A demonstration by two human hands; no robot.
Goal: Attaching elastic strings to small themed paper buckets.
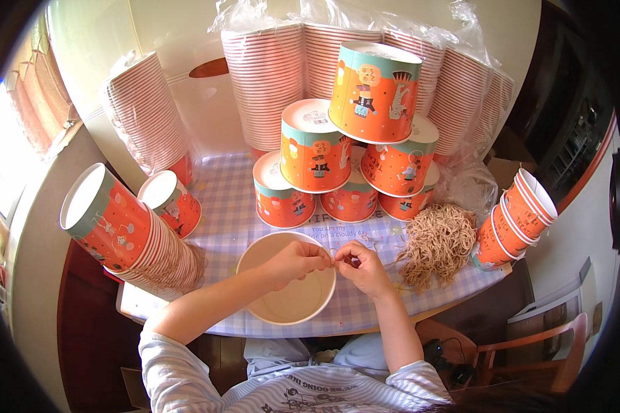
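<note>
Over the open mouth of a large white-lined paper bucket [275, 303], my left hand [297, 264] and my right hand [362, 270] meet with pinched fingertips. Something small and thin seems to be between them, too fine to name. Both hands are closed, thumbs against forefingers. The bucket stands upright at the table's near edge, partly hidden by my left forearm. To the right of my right hand lies a tangled heap of beige strings [439, 242].
Orange paper buckets [315, 162] form an upside-down pyramid stack behind my hands. Tall plastic-wrapped bucket stacks [265, 89] line the back. More stacked buckets [127, 227] lean at left, and several nested ones [513, 220] stand at right. A checked cloth [217, 199] covers the table.
</note>
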